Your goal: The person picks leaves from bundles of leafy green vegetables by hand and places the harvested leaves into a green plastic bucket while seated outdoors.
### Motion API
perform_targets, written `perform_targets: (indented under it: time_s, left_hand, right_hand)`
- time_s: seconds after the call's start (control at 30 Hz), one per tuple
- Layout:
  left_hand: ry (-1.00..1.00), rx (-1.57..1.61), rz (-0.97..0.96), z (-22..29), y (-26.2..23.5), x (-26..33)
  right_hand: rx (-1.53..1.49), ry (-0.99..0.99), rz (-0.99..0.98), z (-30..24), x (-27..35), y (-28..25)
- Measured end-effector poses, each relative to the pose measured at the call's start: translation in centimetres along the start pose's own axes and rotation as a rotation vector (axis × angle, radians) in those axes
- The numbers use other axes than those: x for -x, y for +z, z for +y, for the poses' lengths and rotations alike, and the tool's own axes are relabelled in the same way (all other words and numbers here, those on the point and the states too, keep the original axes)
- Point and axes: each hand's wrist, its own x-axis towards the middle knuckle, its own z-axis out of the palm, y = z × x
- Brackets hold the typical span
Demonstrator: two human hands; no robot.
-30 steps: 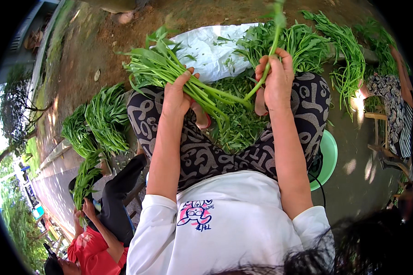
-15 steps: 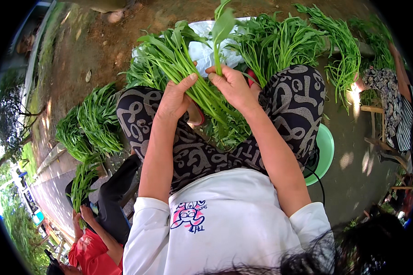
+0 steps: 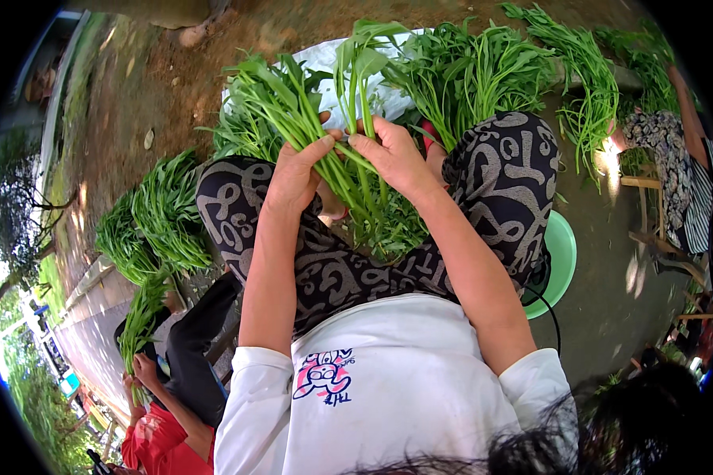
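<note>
My left hand (image 3: 295,172) is closed round a bunch of water spinach stems (image 3: 289,103), leafy tips slanting up to the left and cut ends hanging over my lap. Close beside it, my right hand (image 3: 396,158) pinches a few upright water spinach stems (image 3: 362,79) with broad leaves on top. Its thumb and fingers meet one stem of the left hand's bunch. Behind my hands, a white plastic sheet (image 3: 325,59) lies on the ground. Loose greens (image 3: 396,233) lie between my legs, below the stem ends.
Piled water spinach (image 3: 483,75) stands beyond my right knee, with more heaps (image 3: 162,214) on the left. A green basin (image 3: 561,265) is by my right thigh. One person in red (image 3: 162,439) holds greens at lower left; another person (image 3: 665,158) sits at far right.
My right hand has come closer to my left and lower. It now holds more upright stems than the single leafy one before. The left hand's bunch has shifted slightly left.
</note>
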Motion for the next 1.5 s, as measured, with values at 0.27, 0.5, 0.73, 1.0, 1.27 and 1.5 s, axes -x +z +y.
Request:
perform_targets:
  time_s: [0.27,0.5,0.73,1.0,1.27,1.5]
  left_hand:
    - [0.040,0.040,0.064,0.5,-0.3,0.2]
    - [-0.025,-0.051,-0.034,-0.2,-0.7,0.0]
    - [-0.027,-0.049,-0.037,-0.8,0.1,-0.1]
    - [-0.032,0.030,-0.101,-0.4,0.1,0.1]
    - [0.004,-0.054,0.047,-0.4,-1.1,-0.3]
    - [0.097,0.098,0.201,-0.6,-1.9,-0.9]
  right_hand:
    - [-0.052,0.004,0.422,-3.6,-1.1,-3.6]
    - [-0.226,0.039,0.181,-3.2,-0.8,-2.3]
    - [-0.184,0.050,-0.004,-1.0,-0.3,0.4]
    - [-0.063,0.065,-0.065,-0.9,-0.4,-0.1]
    - [-0.061,0.178,0.139,-1.9,-0.8,-2.1]
    - [-0.446,0.053,0.622,-2.6,-1.9,-5.7]
